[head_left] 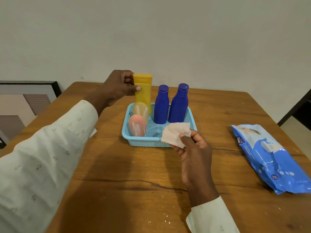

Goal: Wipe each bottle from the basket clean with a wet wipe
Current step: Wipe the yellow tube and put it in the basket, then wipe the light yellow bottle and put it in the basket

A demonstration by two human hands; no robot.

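1. While the yellow bottle (143,89) stands upright at the far left corner of the light blue basket (148,141), it is gripped near its cap by the left hand (117,86), with the thumb laid across its front and the fingers curled round its far side.
2. Whether the bottle's base rests on the basket floor or is raised just above it cannot be told, as the base is hidden behind the other bottles.
3. A white wet wipe (175,134) is pinched between the thumb and fingers of the right hand (193,153), and is held crumpled over the near right corner of the basket.
4. Two dark blue bottles (161,105) (179,105) are seen upright and side by side in the far right part of the basket.
5. A clear amber bottle (141,109) and a pink bottle (137,126) are placed along the left side of the basket, the pink one nearer the camera.
6. The basket is set on a wooden table (134,182), near its middle.
7. A blue pack of wipes (272,158) is laid flat on the table, well apart from the basket, to the right.
8. Pale patterned sleeves (42,157) are worn on both arms.
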